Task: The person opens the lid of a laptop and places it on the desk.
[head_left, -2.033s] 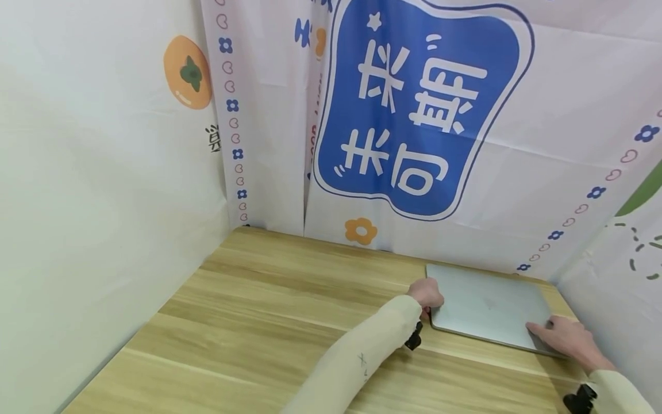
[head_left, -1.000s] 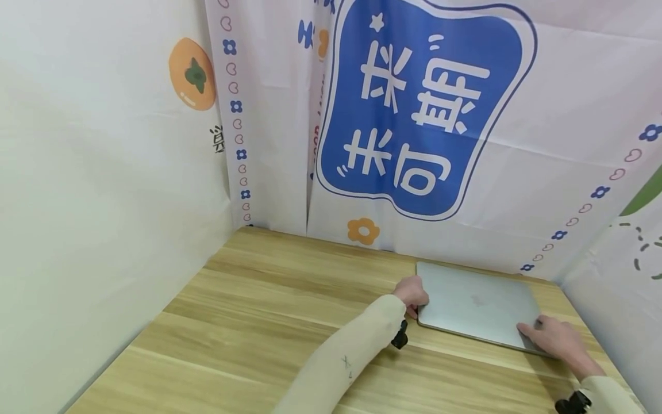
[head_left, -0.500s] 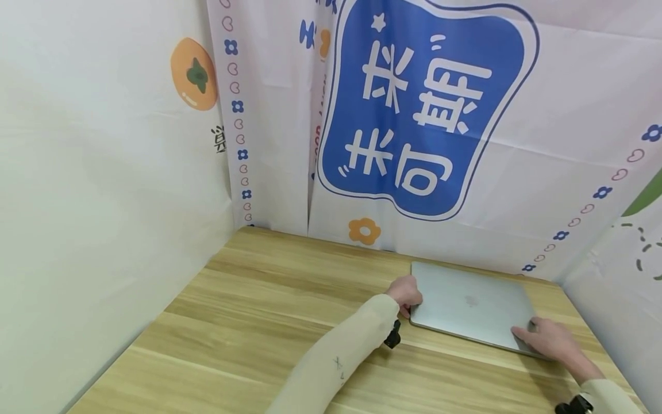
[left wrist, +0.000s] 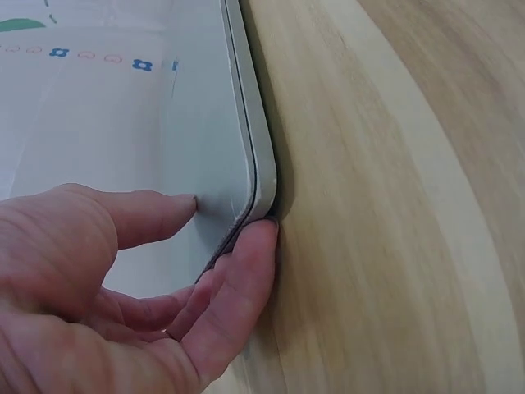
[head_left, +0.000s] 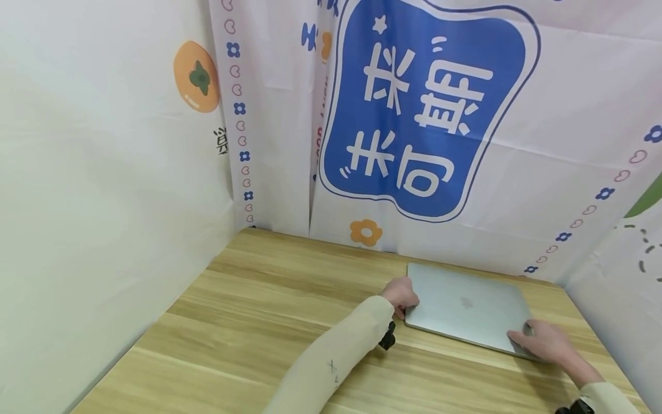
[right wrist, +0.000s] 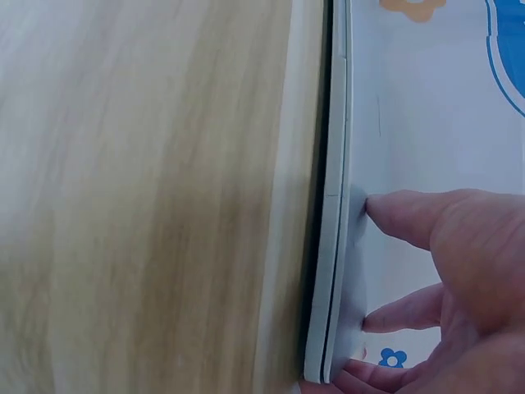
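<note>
A closed silver laptop (head_left: 460,305) lies at the far right of the wooden table, its lid facing up. My left hand (head_left: 400,292) grips its left side. In the left wrist view the thumb rests on the lid (left wrist: 209,107) while the other fingers curl round the rim at a rounded corner. On the opposite side my right hand (head_left: 545,340) holds the right end near the front corner. The right wrist view has that thumb on the lid (right wrist: 365,148) and some fingertips reaching round the corner; their undersides are hidden.
The wooden table (head_left: 248,322) meets a printed cloth backdrop (head_left: 279,190) just behind the laptop. A white wall covering (head_left: 103,201) borders the left side, and another cloth (head_left: 615,287) hangs close on the right. A small black camera (head_left: 387,336) sits on the left wrist.
The laptop has slid left along the table, a little away from the right-hand cloth. Both hands have travelled with it and keep their hold at its two ends.
</note>
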`<state>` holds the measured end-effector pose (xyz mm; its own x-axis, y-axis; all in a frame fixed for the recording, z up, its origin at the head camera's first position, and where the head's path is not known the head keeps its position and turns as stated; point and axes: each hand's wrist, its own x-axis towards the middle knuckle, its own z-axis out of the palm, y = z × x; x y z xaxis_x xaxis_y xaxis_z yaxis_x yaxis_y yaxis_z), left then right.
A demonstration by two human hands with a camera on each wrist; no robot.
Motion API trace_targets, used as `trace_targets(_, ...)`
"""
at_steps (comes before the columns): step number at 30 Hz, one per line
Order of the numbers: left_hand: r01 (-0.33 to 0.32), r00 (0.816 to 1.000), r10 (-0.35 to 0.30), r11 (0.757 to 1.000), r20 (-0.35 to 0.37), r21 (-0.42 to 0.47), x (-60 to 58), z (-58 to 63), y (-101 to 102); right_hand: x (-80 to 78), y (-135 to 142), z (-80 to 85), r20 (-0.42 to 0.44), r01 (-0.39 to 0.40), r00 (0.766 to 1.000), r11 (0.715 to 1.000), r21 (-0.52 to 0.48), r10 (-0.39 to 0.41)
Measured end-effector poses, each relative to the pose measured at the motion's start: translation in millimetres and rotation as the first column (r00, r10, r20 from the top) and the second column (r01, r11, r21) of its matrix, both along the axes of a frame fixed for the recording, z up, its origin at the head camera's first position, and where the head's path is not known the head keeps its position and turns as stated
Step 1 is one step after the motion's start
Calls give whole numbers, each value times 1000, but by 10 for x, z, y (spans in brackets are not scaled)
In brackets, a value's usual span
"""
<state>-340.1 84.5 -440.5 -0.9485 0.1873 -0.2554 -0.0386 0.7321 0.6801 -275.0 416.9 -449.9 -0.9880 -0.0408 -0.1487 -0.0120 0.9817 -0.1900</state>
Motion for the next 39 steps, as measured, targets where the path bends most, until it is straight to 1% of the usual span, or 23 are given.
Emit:
trace_targets(6, -2, 1000, 2, 999, -3, -46, 12, 11, -44, 39, -75, 28, 4, -6, 1000, 1000, -27, 6)
trace_targets(12, -14, 1000, 15, 998, 7, -59, 7, 5, -89, 56, -127, 22, -17, -19, 1000, 999, -28, 19)
trace_targets(16, -20, 1000, 21, 998, 21, -55, 32, 29, -145, 73, -187, 38, 9, -9, 1000, 999, -35, 9)
trace_targets(21, -18, 1000, 18, 998, 10, -65, 36, 18, -222, 106, -266, 59, 26, -6, 1000, 998, -65, 8)
trace_targets(26, -7, 1000, 7, 999, -3, -45, 28, -5, -302, 128, -321, 51, 3, -36, 999, 995, -93, 36)
trace_targets(31, 14, 1000, -14, 999, -9, -33, 42, 1, -375, 138, -360, 40, -13, -55, 998, 993, -108, 54)
trace_targets(39, -2, 1000, 2, 1000, 11, -16, 77, 30, -467, 134, -425, 46, -15, -64, 998, 992, -108, 63)
